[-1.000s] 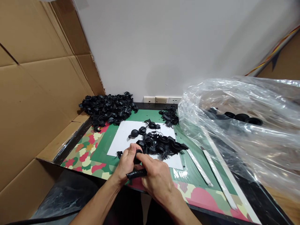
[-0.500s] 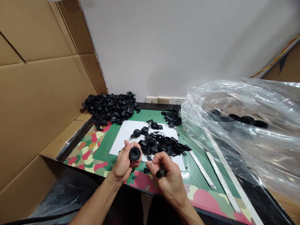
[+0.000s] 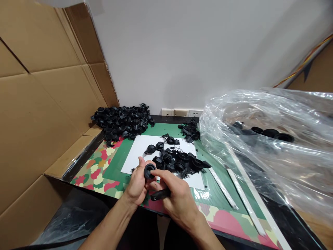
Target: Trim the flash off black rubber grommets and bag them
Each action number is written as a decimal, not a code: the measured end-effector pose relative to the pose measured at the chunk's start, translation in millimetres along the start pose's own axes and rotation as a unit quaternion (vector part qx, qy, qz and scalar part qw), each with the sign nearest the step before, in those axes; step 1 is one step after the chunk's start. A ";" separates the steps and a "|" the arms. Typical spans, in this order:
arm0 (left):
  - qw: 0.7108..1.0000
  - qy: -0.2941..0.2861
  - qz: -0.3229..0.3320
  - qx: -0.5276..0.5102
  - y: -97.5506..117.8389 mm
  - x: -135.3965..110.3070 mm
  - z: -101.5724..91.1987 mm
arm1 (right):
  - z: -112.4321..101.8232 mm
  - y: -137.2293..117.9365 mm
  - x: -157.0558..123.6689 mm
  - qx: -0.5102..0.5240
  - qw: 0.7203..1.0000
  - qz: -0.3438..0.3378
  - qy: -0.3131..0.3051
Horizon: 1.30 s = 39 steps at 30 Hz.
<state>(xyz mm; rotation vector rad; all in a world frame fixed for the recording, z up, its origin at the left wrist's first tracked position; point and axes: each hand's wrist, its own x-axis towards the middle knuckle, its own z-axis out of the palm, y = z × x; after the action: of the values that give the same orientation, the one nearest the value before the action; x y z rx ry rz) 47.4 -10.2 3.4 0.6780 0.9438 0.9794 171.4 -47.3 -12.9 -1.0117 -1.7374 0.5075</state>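
Note:
My left hand is closed round a black rubber boot, its round open end turned up towards me. The index fingertip of my right hand touches the inside of that opening. The same hand is wrapped round a dark elongated thing, perhaps a tool handle; its kind is not clear. Just beyond my hands, several black rubber boots and scraps lie heaped on a white sheet.
A large pile of black rubber pieces is at the back left beside a cardboard wall. A smaller scrap pile lies at the back. Two white-handled thin tools, one here, lie right, near a clear plastic bag holding black boots.
My right hand has moved left and up to the rubber boot, and its index finger now reaches into the opening. The left hand has stayed nearly still.

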 end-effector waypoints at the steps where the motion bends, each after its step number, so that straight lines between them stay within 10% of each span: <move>1: 1.000 0.000 -0.006 0.002 -0.6 0.4 0.2 | 1.2 0.8 0.9 -0.028 1.000 -0.004 -0.012; 8: 0.997 0.019 0.028 0.073 -5.2 3.3 -6.1 | 5.6 -0.4 5.1 -0.184 0.979 -0.014 -0.083; 14: 0.986 0.041 0.078 0.140 -3.3 2.5 -3.3 | 2.8 2.8 7.4 0.068 0.992 0.093 -0.052; 22: 0.967 0.017 0.145 0.208 2.9 2.5 -5.8 | -14.0 14.2 5.3 0.294 0.920 0.253 0.051; 29: 0.984 -0.035 0.124 0.120 0.5 -2.8 -7.1 | -8.2 5.5 2.7 0.131 0.974 0.184 -0.001; 39: 0.993 -0.077 0.066 -0.055 -1.2 -1.6 -16.2 | -18.3 7.6 -1.2 0.150 0.945 0.225 0.183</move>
<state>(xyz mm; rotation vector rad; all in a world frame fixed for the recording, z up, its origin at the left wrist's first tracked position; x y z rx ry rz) 33.0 -11.1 -4.3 0.7203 0.7113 1.0717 191.2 -46.2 -12.0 -1.1943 -1.0596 0.7904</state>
